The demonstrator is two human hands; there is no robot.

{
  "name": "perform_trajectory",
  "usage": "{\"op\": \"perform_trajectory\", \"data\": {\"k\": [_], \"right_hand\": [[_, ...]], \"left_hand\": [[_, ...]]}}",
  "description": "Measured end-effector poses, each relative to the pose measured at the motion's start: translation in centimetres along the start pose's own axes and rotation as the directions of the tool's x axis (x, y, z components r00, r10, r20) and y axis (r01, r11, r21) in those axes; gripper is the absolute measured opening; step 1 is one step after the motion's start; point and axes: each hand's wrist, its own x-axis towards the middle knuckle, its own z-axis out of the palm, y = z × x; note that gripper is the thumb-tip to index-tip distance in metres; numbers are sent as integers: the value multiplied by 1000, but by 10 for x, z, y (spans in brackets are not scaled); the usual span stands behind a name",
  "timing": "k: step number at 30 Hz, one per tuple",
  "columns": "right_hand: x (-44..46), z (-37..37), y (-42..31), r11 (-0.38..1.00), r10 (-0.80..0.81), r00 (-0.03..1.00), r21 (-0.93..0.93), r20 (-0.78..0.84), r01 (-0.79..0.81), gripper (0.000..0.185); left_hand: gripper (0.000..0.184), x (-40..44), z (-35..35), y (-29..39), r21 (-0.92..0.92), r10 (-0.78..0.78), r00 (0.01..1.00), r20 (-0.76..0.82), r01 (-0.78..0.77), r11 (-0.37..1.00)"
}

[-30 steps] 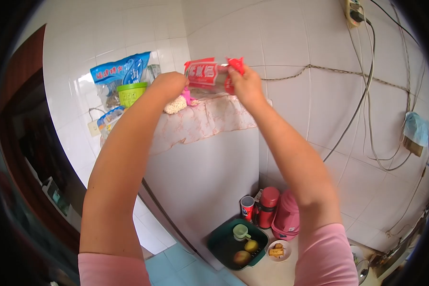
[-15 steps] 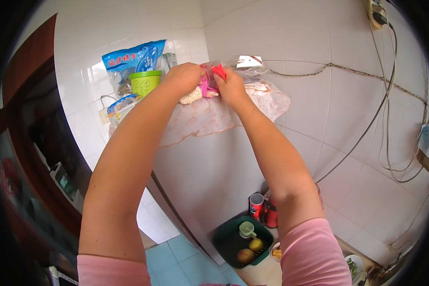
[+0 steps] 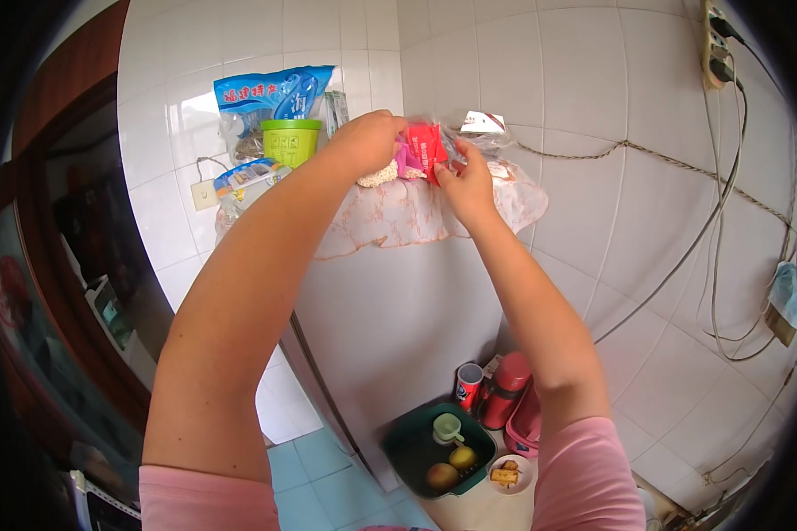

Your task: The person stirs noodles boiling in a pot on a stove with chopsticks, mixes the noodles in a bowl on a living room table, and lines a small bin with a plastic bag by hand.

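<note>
The right hand (image 3: 468, 181), in the upper middle of the frame, has its thumb and fingers apart, the thumb at the edge of the red packet (image 3: 425, 152). The packet stands between the hands, just left of the right hand and just right of the left hand (image 3: 374, 143). The left hand is curled, its fingertips hidden, so its grip cannot be told. Below the left hand are a pink item (image 3: 407, 164) and a cream-coloured bumpy item (image 3: 379, 175), on a patterned cloth (image 3: 390, 221) over a tall grey appliance (image 3: 398, 310). Toward the upper left are a green tub (image 3: 290, 143) and a blue bag (image 3: 279, 93); right of the packet is a clear plastic bag (image 3: 496, 137). At lower centre, a dark green basin (image 3: 403, 456) holds a light green cup (image 3: 447, 428) and fruit (image 3: 461, 457).
</note>
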Motion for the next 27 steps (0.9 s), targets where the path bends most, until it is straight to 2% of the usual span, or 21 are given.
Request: {"op": "perform_trajectory", "data": {"k": [2,5,12,14,15,16,17,18,20,24,26,27], "right_hand": [[-2,2,14,994,60,997,87,47,-64,43],[-2,9,16,992,15,1000,124,-6,-14,34],[2,21,20,983,125,992,137,-23,-121,32],[-7,14,2,988,155,985,7,-79,-155,32],[-10,12,1,988,154,985,1,-76,-154,32],[-14,5,3,997,74,993,-31,-95,-77,34],[-19,-3,5,998,-3,993,-64,-117,-5,36],[-29,-11,-1,998,1,993,-70,-119,-9,36],[-60,-34,-34,985,-3,1000,171,-17,6,40],[-164,-88,-119,977,46,990,200,133,-72,41],[-241,-117,-143,975,98,980,180,170,-129,41],[-279,-133,-153,976,109,968,161,227,-148,40]], "left_hand": [[22,-2,-1,4,-12,2,1000,-6,-2,1000],[20,1,0,5,-30,27,999,-17,-27,999],[20,5,7,4,-36,66,998,-25,-67,997],[21,-4,0,8,-55,46,997,-56,-49,997],[22,-11,-4,10,-72,23,996,-92,-29,997],[22,-19,-9,14,-80,18,996,-90,-25,996],[23,-27,-12,21,-109,14,988,-154,-32,994],[25,-34,-14,28,-136,10,975,-222,-41,990],[27,-50,-12,43,-161,157,919,-362,-228,960],[41,-137,-24,109,-334,302,856,-419,-455,826],[52,-205,-28,130,-456,379,841,-386,-531,714],[54,-241,-33,134,-578,402,855,-328,-518,631]]}}
